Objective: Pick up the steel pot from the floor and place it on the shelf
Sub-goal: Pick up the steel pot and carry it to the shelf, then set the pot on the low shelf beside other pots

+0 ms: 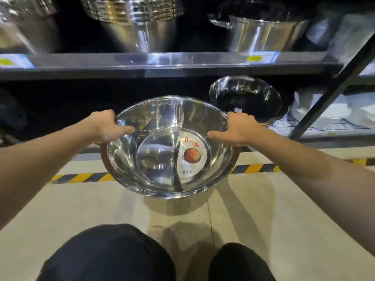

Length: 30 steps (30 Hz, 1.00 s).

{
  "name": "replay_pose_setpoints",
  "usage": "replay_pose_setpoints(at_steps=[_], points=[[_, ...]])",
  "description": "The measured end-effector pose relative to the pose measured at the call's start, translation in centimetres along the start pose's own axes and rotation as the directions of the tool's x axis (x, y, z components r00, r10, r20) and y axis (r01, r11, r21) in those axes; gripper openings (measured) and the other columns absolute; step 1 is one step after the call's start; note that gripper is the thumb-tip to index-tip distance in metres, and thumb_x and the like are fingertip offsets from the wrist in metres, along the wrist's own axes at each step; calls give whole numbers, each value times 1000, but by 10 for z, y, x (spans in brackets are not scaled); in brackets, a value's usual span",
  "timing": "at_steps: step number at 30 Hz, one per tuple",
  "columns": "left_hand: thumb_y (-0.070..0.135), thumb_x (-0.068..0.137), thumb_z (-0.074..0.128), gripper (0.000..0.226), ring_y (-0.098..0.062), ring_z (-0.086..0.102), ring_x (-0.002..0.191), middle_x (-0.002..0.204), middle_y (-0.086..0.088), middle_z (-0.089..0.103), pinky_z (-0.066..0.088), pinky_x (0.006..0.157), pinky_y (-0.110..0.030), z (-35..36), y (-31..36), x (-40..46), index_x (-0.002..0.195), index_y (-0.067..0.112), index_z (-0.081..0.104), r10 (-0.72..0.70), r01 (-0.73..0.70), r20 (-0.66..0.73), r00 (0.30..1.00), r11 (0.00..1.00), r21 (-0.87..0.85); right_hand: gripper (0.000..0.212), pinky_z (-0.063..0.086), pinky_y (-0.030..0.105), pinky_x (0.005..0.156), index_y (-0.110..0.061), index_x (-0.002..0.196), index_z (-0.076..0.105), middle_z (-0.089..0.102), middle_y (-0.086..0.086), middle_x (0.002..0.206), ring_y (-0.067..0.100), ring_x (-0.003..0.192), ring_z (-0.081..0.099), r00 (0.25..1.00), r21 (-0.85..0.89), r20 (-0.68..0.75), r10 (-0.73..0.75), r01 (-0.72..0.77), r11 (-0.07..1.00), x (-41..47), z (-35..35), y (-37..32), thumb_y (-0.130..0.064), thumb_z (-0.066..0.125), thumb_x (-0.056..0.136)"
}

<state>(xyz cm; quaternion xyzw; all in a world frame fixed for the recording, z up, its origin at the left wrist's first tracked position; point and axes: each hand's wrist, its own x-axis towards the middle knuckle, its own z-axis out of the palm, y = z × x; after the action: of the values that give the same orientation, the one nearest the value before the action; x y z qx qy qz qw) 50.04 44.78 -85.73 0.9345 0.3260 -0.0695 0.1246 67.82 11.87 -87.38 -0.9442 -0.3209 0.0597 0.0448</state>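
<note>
The left hand (105,126) is clamping the left rim of the steel pot (158,159), thumb lying inside the bowl and fingers hidden beneath the edge, holding it clear of the floor (263,209) in front of the lower shelf (172,63). The pot is looking stiff, thin-walled and fairly light for its width, but polished and likely slippery, so gripping opposite sides at the rim is the sound choice. The right hand (239,128) is pinching the right rim the same way.
</note>
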Motion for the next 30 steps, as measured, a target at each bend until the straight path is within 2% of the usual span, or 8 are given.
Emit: replay_pose_setpoints(at_steps=[3,5,8,14,19,22,26,30], points=[[81,67,56,82,-36,60,86,101,-17,65,53,78,-43,27,-4,41,107,9,57,5,-5,2,1000,1000,24,75,36,40,66,-10,91,48,46,0,78,27,80,49,1000,-6,-11,15,-15,1000,36,34,3,-83,54,75],[87,60,48,95,-40,59,92,105,-19,63,53,83,-47,40,-7,65,112,9,54,-2,2,-11,1000,999,55,79,36,39,68,-8,100,52,55,6,92,31,90,56,1000,-5,-8,27,-27,1000,61,52,4,-83,54,74],[88,54,41,106,-43,57,100,114,-21,59,52,86,-51,58,-13,96,123,8,52,-28,29,-15,999,999,42,84,33,39,72,-4,110,54,59,15,108,34,99,56,999,-28,-45,12,-13,1000,89,73,4,-81,54,76],[88,55,37,110,-45,53,106,125,-21,51,52,85,-55,92,-30,147,135,13,45,-60,64,-74,995,997,49,80,36,48,94,-3,112,54,60,18,114,36,111,54,999,-11,-46,-7,7,1000,130,103,-3,-77,52,82],[91,52,35,114,-48,49,111,130,-23,48,50,84,-57,111,-37,174,136,13,44,-70,74,-94,993,997,38,90,35,52,98,0,126,49,57,22,121,40,115,51,999,-17,-36,-9,9,1000,156,118,-3,-78,50,82],[86,63,42,102,-48,45,114,131,-24,46,47,86,-57,115,-37,182,134,13,45,-45,51,-91,995,997,63,92,31,53,103,-1,132,47,56,22,127,40,119,49,999,-21,-43,-17,16,1000,166,124,0,-78,47,82],[78,76,41,86,-45,42,117,126,-23,51,41,93,-56,114,-40,189,129,11,52,51,-40,-81,995,991,128,83,30,55,103,-5,119,53,58,16,116,41,113,50,1000,-51,-31,-6,4,999,179,129,4,-79,44,82],[77,78,41,86,-46,37,122,137,-21,43,40,95,-56,109,-33,163,139,17,46,51,-46,-84,995,997,57,69,30,49,96,-10,96,57,56,2,80,29,87,54,999,-27,-50,7,-8,1000,193,125,1,-76,40,84]])
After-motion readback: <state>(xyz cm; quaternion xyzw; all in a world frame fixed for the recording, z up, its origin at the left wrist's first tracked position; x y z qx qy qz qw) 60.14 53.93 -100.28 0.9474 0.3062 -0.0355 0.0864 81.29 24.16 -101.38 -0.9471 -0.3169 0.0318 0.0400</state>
